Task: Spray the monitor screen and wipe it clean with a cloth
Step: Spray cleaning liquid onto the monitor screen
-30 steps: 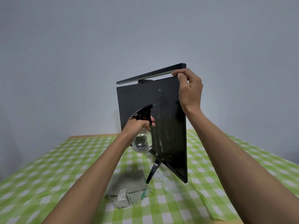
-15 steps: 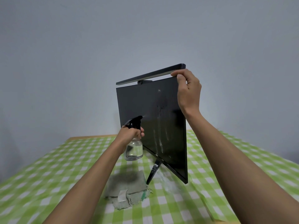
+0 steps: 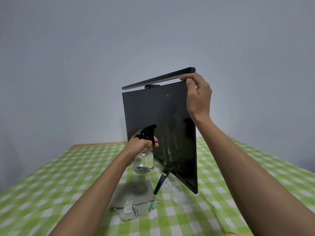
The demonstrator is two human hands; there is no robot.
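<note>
Head view: the left hand [image 3: 142,143] has its fingers [image 3: 155,143] clenched around a clear spray bottle [image 3: 143,161], nozzle toward the streaked monitor screen [image 3: 160,132] standing on the checked bench [image 3: 51,181]. The right hand [image 3: 198,97] grips the monitor's top right corner; a grey cloth [image 3: 134,200] lies on the bench by the stand

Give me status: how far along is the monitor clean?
Spraying is partly done: wet streaks run down the monitor screen. In hand: left hand holds the spray bottle, right hand steadies the top edge. Left: wiping; the cloth lies untouched on the table.

Left hand [image 3: 142,144] hides the spray bottle [image 3: 143,162] neck
</note>
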